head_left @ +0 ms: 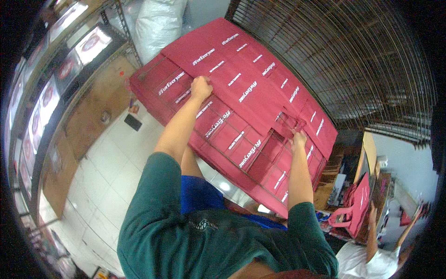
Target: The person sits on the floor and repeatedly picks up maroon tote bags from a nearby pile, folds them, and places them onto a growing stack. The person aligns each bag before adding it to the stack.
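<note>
Maroon fabric pieces (pixel 232 79) with white print lie overlapping across a tilted wire rack shelf (pixel 253 176), whose thin bars show between and below them. My left hand (pixel 201 87) is closed in a fist at the near edge of one piece, gripping the fabric. Farther right, my right hand (pixel 298 138) pinches a bunched part of the maroon fabric beside a dark rectangular gap. Its fingertips are partly hidden in the folds.
Raised wire shelves (pixel 344 56) stand stacked behind. A stuffed white plastic sack (pixel 159 25) is at the back left. On the left, a rack holds shiny printed sheets (pixel 44 100). A phone (pixel 133 122) lies near a wooden board. At right, a person in white (pixel 367 260) works by a red plastic chair (pixel 350 214).
</note>
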`<state>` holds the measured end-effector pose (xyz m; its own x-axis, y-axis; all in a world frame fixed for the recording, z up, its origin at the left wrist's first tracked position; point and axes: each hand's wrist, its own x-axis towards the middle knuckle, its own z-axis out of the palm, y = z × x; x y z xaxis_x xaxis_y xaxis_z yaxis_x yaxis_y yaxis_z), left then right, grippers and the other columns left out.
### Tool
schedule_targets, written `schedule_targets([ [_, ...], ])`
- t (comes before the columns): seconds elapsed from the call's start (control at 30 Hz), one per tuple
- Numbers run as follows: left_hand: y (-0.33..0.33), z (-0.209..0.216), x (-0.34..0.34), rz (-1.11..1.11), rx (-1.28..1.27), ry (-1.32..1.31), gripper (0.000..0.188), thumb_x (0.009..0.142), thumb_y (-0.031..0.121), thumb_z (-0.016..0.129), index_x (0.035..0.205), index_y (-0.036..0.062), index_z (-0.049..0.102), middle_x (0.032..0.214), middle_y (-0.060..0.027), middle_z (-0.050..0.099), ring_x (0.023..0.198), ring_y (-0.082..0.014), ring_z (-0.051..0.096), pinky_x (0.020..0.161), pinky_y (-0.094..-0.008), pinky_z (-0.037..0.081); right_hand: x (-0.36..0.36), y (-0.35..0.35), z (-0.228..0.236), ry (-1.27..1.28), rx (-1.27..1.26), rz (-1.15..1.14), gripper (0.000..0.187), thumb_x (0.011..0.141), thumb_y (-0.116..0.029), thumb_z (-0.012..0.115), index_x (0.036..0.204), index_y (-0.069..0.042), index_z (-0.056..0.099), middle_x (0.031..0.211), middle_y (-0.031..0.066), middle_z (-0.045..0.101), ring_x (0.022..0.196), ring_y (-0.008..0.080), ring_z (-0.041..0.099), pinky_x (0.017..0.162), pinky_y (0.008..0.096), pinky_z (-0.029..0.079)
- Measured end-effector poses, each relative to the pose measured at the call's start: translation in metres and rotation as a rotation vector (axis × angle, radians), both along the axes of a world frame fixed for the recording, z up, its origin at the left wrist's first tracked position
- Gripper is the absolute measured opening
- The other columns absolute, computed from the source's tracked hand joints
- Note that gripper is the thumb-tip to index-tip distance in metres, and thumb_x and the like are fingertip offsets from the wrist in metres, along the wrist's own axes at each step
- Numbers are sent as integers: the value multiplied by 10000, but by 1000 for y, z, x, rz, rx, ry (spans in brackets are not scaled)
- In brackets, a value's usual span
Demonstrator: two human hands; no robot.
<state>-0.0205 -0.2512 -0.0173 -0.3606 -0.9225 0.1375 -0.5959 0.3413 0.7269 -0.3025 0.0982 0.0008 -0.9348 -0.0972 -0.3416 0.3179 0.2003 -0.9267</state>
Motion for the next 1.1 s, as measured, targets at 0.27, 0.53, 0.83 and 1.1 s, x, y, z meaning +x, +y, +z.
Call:
schedule_targets([
  [0.27,-6,-16,-1,-49,-67,36,315,678,131,653,980,44,683,986,-225,633,956,-368,607,852,-434,485,0,3,-6,-6,63,90,664,808,-40,622,1388,-9,301,1071,112,579,841,202,583,639,400,513],
  [0.53,-15,-16,3,-75,-132,-19,417,677,201,705,1070,74,643,1062,-202,595,1038,-354,554,899,-426,453,11,11,-24,-32,91,63,679,785,-93,675,1381,-35,356,1025,100,622,855,229,588,802,441,504],
  [0.83,113,15,67,-252,177,557,592,828,81,675,1343,1,394,1246,-130,493,1095,-208,497,907,-326,433,79,162,91,988,490,76,325,766,-120,683,1077,-42,635,903,90,667,813,179,635,728,316,505],
  [1.1,319,-10,155,-482,188,236,342,785,79,690,1091,-5,563,883,-71,569,655,-133,485,604,-258,425,47,362,195,1000,1273,-468,304,778,-300,650,1053,-170,634,1022,94,617,938,310,567,761,418,480],
])
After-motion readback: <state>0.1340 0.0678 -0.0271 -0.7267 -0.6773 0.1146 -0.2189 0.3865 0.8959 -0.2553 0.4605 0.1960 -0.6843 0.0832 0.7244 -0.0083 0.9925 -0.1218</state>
